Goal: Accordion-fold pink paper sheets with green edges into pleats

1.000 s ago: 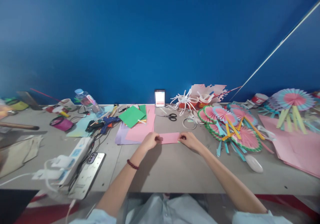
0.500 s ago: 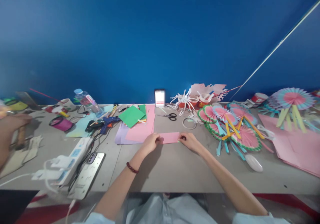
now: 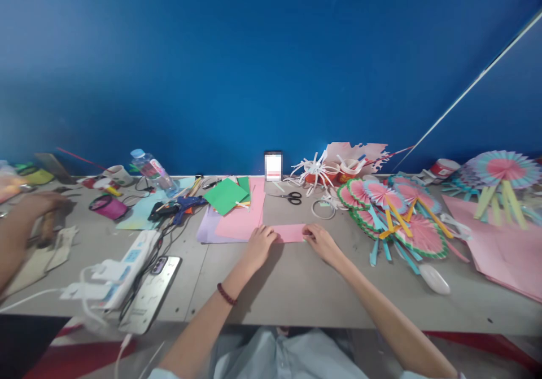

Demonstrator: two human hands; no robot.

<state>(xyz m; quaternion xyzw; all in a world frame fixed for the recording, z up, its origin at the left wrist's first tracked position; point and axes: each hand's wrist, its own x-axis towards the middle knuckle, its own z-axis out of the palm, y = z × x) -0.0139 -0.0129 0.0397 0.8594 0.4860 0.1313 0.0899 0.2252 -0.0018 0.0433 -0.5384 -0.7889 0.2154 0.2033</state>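
Between left hand (image 3: 259,247) and right hand (image 3: 320,243) lies the pink strip (image 3: 291,233); I see the right pinching one end, but whether the left grips, I cannot tell. Past the right hand, paper fans (image 3: 422,235) look finished, while the strip seems unpleated, remaining work unclear.

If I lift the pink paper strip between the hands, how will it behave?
The pink paper strip looks thin, so probably very light. Long and narrow, it will likely sag if the right hand alone lifts one end, and being paper, may crease if pinched.
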